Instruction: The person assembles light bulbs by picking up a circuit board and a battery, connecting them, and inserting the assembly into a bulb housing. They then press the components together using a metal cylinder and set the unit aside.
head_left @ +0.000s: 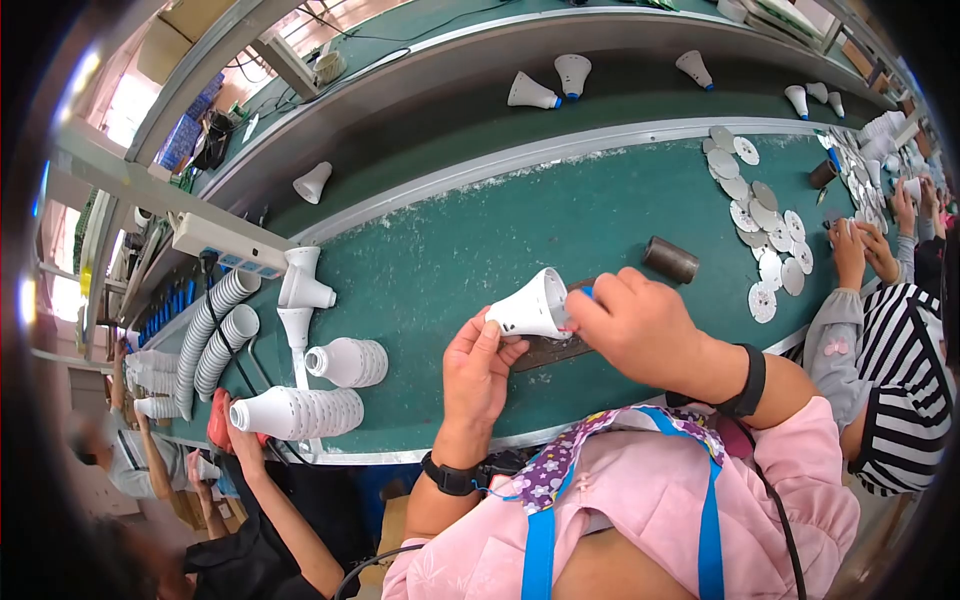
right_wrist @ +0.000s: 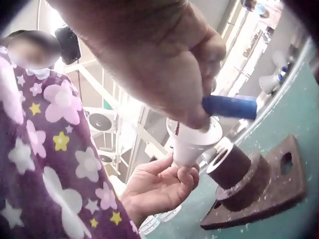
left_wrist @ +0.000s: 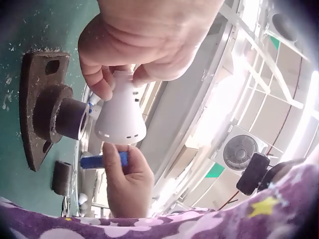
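Note:
My left hand (head_left: 478, 375) grips a white lamp-bulb housing (head_left: 532, 306) by its narrow neck, wide mouth turned toward my right hand. Curled fingers of the right hand (head_left: 645, 330) hold a blue stick-like piece (right_wrist: 230, 107), most likely a tool handle. In the right wrist view the right thumb and fingertips are right at the housing's mouth, and a bit of red shows inside it. Below the hands, a dark metal fixture (left_wrist: 50, 112) with a round hollow post on a flat base lies on the green bench; in the head view the housing and right hand partly cover it.
A dark metal cylinder (head_left: 671, 260) lies beyond the right hand. Round metallic discs (head_left: 763, 215) spread at right. Stacked white housings (head_left: 300, 413) stand at left near a power strip (head_left: 228, 245). More housings (head_left: 573, 75) lie along the back channel. Other people work on both sides.

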### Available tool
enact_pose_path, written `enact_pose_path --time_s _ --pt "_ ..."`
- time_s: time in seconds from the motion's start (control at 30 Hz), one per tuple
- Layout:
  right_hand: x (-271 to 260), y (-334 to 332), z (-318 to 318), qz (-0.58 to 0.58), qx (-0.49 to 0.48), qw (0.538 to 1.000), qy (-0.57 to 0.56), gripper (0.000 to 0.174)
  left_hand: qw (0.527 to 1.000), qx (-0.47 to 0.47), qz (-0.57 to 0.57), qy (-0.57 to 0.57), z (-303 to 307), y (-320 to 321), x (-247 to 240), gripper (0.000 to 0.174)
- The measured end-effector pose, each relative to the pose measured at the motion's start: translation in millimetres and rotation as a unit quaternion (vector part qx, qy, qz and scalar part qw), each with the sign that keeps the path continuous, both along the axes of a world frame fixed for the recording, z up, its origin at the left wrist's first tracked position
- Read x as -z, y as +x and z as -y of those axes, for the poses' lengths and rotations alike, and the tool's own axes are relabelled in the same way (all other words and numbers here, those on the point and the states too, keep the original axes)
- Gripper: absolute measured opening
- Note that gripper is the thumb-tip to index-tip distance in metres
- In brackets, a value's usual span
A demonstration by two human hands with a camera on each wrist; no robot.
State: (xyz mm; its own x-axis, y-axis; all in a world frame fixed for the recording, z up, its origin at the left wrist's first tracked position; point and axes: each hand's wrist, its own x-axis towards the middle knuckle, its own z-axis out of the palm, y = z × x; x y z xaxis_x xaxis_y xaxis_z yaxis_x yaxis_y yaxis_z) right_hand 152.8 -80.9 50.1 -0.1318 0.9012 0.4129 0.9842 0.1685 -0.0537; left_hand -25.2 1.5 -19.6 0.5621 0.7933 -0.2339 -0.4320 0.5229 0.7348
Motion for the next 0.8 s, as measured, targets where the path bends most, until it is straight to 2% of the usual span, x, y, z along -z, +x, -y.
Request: enact_pose_path --time_s 0.03,0.1,0.13,0.2,0.3,0.43,0.47,0.53,0.57,0.63,0.67,0.73,0.8 --pt "0.0 -1.1 -1.3 0.000 0.000 1.000 0.000 0.015 1.000 0.011 0.015 -0.011 0.9 0.4 -0.6 0.026" --pt "1.5 -1.6 -3.9 -0.042 -0.074 0.991 0.104 0.016 0.999 0.022 0.024 -0.017 1.3 2.7 -4.2 0.024" --pt "6.9 -0.1 -6.1 -0.042 -0.074 0.991 0.103 0.016 0.999 0.035 0.032 -0.025 2.2 3.6 -5.1 0.023" --pt "20.0 5.1 -13.4 -0.225 -0.097 0.967 0.070 0.020 0.996 0.052 0.058 -0.046 3.2 4.3 2.9 0.021" --pt "20.9 13.1 -19.2 -0.276 -0.064 0.959 0.017 0.021 0.990 0.063 0.095 -0.084 5.2 11.2 8.1 0.018" --pt "11.0 20.9 -24.0 -0.252 -0.062 0.965 -0.036 0.020 0.987 0.045 0.117 -0.104 5.5 15.5 7.4 0.019" --pt "9.2 22.8 -24.8 -0.242 -0.092 0.965 -0.040 0.019 0.987 0.048 0.115 -0.104 5.6 17.3 2.4 0.019" --pt "1.1 25.1 -26.9 -0.234 -0.121 0.964 -0.044 0.017 0.993 0.076 0.040 -0.086 7.5 20.1 -10.4 0.027" --pt "-7.0 25.8 -28.3 -0.202 -0.134 0.969 -0.041 0.018 0.992 0.078 0.039 -0.087 7.1 19.0 -9.6 0.027" --pt "-12.1 26.6 -32.6 -0.167 -0.142 0.975 -0.037 0.019 0.982 0.143 -0.064 0.109 4.2 16.6 -5.9 0.036" --pt "-12.4 26.2 -34.8 -0.134 -0.150 0.977 -0.076 0.019 0.981 0.147 -0.063 0.109 4.7 19.1 -2.9 0.036" --pt "-13.5 24.2 -37.6 -0.100 -0.159 0.975 -0.116 0.019 0.931 0.108 -0.165 0.308 6.2 24.4 4.3 0.041" --pt "-13.9 21.3 -39.8 -0.032 -0.162 0.976 -0.143 0.018 0.922 0.108 -0.182 0.325 1.5 26.6 8.7 0.047"
